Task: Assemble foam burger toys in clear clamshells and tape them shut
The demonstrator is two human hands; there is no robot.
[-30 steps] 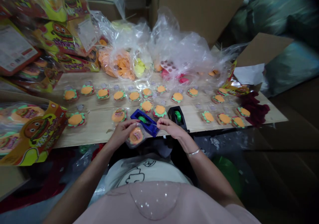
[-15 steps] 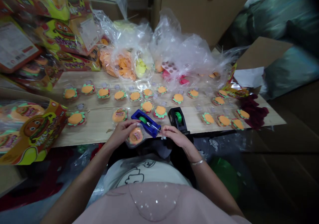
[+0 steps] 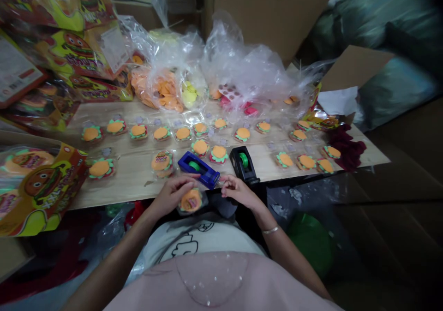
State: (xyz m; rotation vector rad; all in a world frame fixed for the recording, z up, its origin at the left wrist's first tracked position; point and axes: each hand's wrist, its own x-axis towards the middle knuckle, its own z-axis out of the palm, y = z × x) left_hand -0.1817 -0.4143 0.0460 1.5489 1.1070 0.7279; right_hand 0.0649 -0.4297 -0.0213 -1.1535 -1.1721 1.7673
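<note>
My left hand [image 3: 174, 192] is closed on a clear plastic case with a toy burger [image 3: 191, 201] inside, held at the table's front edge. Just beyond it lies a blue tape dispenser [image 3: 204, 176] with a green-cored roll, its cutting end pointing toward my right hand. My right hand [image 3: 238, 192] is beside that end, fingers curled and the index finger forward. What seems to be a bit of clear tape is at its fingertips, hard to make out. A black tape dispenser [image 3: 244, 165] stands just beyond the right hand.
Several cased toy burgers [image 3: 138, 132] stand in rows on the wooden table [image 3: 128, 182]. Behind them are clear bags of orange and yellow pieces [image 3: 166, 92]. A printed display box [image 3: 48, 186] is at the left, and dark red cloth [image 3: 348, 149] at the right end.
The cased burger in my left hand has shifted slightly down and right, toward my body. My right fingers have changed pose near the blue dispenser's cutting end. The view has shifted slightly.
</note>
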